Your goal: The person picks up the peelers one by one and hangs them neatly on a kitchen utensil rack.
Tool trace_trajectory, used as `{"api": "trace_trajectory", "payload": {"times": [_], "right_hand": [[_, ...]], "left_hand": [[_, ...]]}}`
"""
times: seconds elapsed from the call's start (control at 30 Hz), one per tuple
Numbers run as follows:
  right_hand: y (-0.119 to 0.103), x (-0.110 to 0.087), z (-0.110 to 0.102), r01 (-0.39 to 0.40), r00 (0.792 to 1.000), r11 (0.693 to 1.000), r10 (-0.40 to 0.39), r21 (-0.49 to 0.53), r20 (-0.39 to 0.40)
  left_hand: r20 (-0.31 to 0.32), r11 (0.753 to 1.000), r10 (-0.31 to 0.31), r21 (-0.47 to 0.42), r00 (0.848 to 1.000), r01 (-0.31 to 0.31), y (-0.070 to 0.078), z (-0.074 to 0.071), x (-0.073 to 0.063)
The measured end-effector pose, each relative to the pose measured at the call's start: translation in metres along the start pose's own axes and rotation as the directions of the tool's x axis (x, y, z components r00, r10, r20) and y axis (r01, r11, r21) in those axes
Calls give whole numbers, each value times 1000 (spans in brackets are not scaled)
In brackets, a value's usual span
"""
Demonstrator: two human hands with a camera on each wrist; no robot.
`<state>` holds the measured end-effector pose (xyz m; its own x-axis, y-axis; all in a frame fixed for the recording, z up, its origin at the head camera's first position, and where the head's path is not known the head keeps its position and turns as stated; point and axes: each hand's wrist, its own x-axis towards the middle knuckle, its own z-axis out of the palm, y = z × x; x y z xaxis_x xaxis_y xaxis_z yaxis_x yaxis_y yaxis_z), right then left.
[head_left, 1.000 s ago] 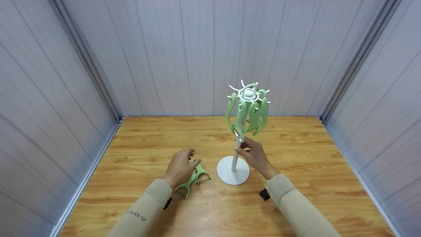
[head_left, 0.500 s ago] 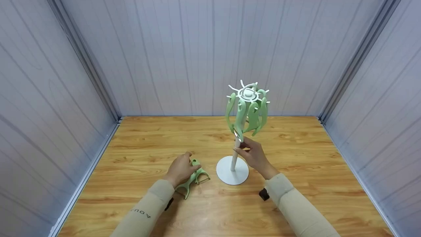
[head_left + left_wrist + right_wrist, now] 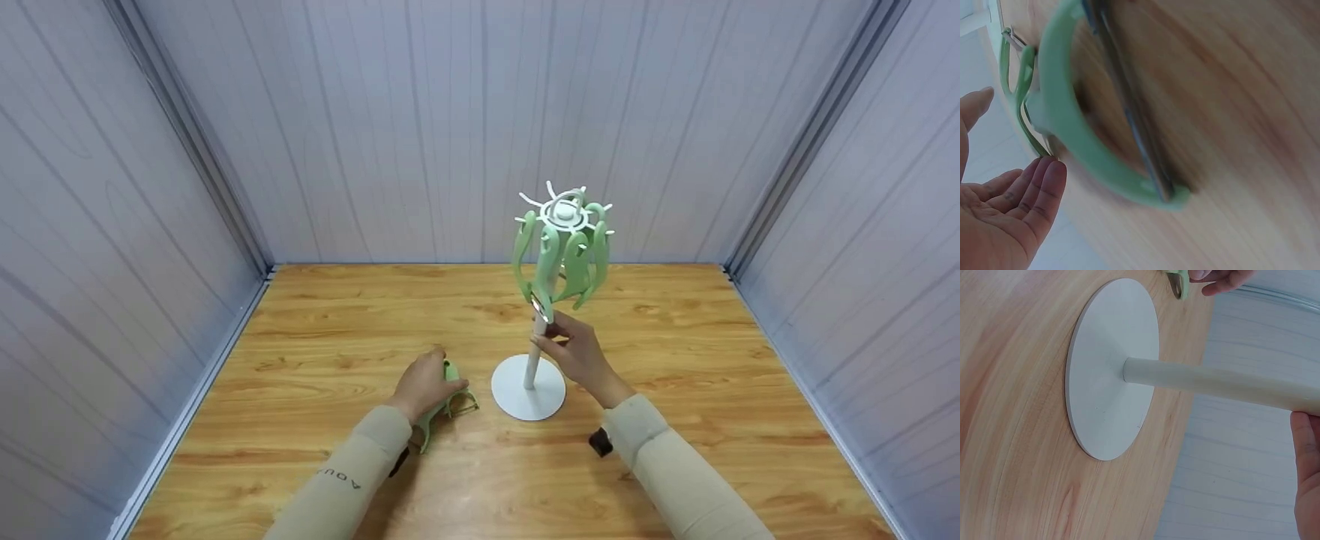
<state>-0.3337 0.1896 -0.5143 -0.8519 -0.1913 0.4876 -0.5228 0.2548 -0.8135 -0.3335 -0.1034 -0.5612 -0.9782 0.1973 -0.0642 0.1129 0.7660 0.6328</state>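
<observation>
My right hand (image 3: 577, 349) grips the white pole of a hanging rack (image 3: 533, 366) below its crown of hooks. Green peelers (image 3: 575, 270) hang by their handles from several of those hooks. My left hand (image 3: 425, 384) is low over two green Y-shaped peelers lying on the table. In the left wrist view the nearer peeler (image 3: 1061, 90) shows its blade close up, while the farther peeler (image 3: 1026, 70) lies between my parted thumb and fingers. My fingertips there are right at a peeler handle. The right wrist view shows the rack's round base (image 3: 1112, 405) flat on the table.
The wooden table (image 3: 337, 307) is enclosed by pale panel walls (image 3: 450, 135) at the back and both sides. Bare hooks of the crown (image 3: 564, 214) stick out at the back left of the rack's top. A small black object (image 3: 601, 442) is beside the right sleeve.
My left hand has shifted slightly right and lower over the two peelers, covering more of them. The right hand keeps its grip on the rack's pole.
</observation>
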Motion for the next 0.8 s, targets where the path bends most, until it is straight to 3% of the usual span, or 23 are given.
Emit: {"api": "trace_trajectory", "payload": {"times": [0.47, 0.8], "right_hand": [[-2, -1, 0, 13, 1000, 1000, -13, -11, 9], [-1, -1, 0, 2, 1000, 1000, -2, 0, 16]], "left_hand": [[78, 998, 36, -56, 996, -32, 15, 15, 11], [67, 999, 21, -46, 998, -18, 29, 25, 16]]}}
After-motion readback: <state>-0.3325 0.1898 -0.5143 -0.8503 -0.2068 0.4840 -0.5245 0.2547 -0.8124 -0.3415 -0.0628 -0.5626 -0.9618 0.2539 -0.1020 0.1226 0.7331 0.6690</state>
